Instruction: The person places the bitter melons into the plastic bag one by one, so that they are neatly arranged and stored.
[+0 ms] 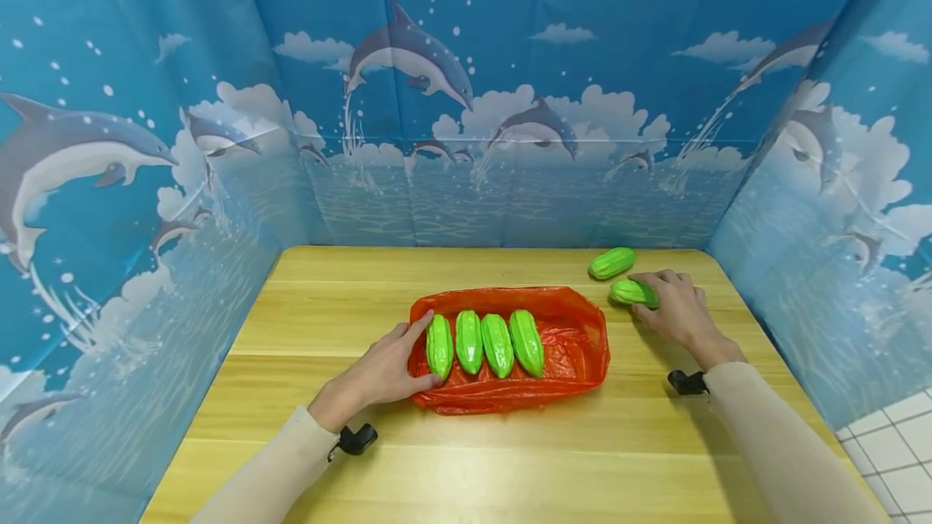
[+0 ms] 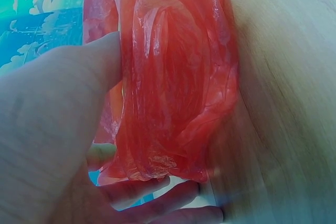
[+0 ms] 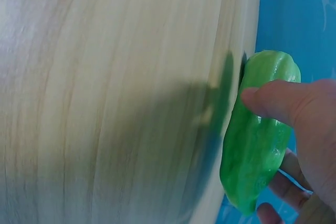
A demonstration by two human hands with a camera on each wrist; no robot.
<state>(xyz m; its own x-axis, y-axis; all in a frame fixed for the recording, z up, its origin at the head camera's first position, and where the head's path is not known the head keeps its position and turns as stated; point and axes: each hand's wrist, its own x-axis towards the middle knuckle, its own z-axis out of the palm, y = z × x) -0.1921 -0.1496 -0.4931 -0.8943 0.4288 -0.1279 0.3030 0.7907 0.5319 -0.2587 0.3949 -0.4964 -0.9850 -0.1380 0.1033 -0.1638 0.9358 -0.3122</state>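
A red plastic bag lies open on the table, with several ridged green gourds side by side in its left and middle part. My left hand holds the bag's left end. In the left wrist view the thumb reaches over the rim of the bag, and the other fingers lie along its end. To the right of the bag, my right hand grips another green gourd. The right wrist view shows the thumb across this gourd, with fingers at its far side.
One more green gourd lies near the table's back edge, just behind the right hand. The wooden table is bounded at the back and sides by a blue dolphin-print sheet. White floor tiles show at the lower right.
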